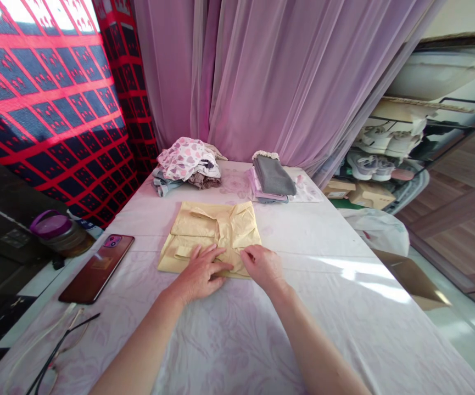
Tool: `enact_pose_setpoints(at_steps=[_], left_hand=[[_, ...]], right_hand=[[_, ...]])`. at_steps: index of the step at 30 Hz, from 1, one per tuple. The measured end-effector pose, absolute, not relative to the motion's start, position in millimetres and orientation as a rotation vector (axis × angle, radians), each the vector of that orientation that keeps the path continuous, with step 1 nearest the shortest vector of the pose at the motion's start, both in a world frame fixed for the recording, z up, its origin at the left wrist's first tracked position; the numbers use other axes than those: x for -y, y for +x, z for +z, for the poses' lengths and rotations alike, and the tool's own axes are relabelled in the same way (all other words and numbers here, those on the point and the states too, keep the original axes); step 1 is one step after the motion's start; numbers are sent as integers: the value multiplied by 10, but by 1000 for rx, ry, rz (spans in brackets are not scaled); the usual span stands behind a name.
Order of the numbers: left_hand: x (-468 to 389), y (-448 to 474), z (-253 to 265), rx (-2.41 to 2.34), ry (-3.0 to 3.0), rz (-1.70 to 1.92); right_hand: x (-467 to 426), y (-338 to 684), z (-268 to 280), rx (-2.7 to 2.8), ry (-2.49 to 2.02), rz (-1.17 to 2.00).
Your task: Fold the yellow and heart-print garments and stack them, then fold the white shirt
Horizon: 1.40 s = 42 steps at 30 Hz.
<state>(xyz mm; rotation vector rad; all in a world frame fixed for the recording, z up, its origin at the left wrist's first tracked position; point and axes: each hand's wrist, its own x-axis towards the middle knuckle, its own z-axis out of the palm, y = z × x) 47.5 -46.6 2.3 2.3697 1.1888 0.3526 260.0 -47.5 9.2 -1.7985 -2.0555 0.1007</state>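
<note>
Left hand open, flat on yellow garment; right hand curled against it, grip indeterminable. Floral tablecloth beneath both; purple curtain beyond them; shelved shoes rightward.

No text, brand, number or sign can be read; a pale label on the cardboard box at right is too small to make out.

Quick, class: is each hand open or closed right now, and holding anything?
Left hand: open, spread on the yellow cloth.
Right hand: closed, at the cloth; whether it pinches any cannot be told.
</note>
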Motion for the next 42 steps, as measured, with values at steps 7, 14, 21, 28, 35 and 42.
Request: enact_pose_setpoints(at_steps=[7, 14, 21, 28, 35, 42], left_hand=[[470, 467, 85, -1195, 2366, 262], [479, 504, 135, -1214, 2384, 189], [468, 501, 128, -1205, 2362, 199], [472, 498, 157, -1203, 2327, 199], [481, 496, 155, -1209, 2293, 221], [428, 451, 109, -1135, 2201, 364]], right_hand=[[-259, 2433, 262, 2397, -1606, -42], [-546, 2472, -47, 2329, -2007, 150], [-619, 2495, -76, 2272, -2097, 245], [-718, 2564, -6, 2297, -2065, 249], [-785, 2625, 98, 2165, -2250, 413], [-344, 2281, 138, 2116, -2001, 58]])
